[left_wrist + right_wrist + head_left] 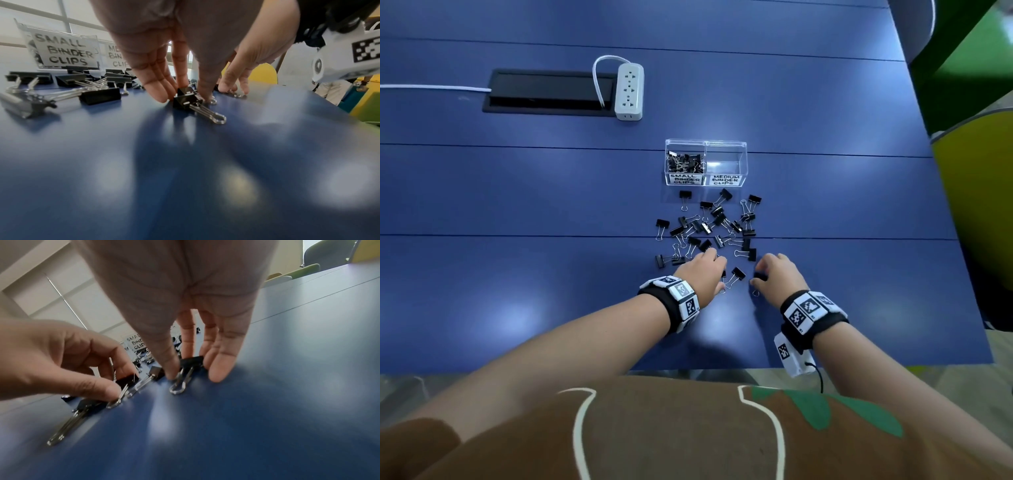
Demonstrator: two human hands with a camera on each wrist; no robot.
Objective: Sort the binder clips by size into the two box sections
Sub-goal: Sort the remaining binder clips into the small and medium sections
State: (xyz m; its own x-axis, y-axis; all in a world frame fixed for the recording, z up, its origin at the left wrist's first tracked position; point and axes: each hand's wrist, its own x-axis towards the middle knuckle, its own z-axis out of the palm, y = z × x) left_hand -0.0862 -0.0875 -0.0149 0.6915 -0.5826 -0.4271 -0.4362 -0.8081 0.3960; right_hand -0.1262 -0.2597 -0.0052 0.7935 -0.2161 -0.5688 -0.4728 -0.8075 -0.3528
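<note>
Strip: a white power strip (629,91) lies far left on the blue table (517,192), beside a black cable hatch (548,92).
Box: a clear two-section box (705,162) stands past the clips; the left section, labelled SMALL BINDER CLIPS, holds a heap of small clips (685,162); the right section, labelled MEDIUM BINDER CLIPS, shows no clips.
Pile: loose black clips (709,226) lie scattered on the table between the box and the hands.
Left hand: the left hand (702,274) reaches down at the near left edge of the pile; thumb and fingers (156,91) pinch a black clip (186,101) that sits on the table, its wire handles pointing toward the camera.
Right hand: the right hand (779,274) is just right of the left, at the pile's near right edge; thumb and fingers (220,368) close on another clip (190,364) on the table.
Between: one clip (736,275) lies on the table between the two hands.
</note>
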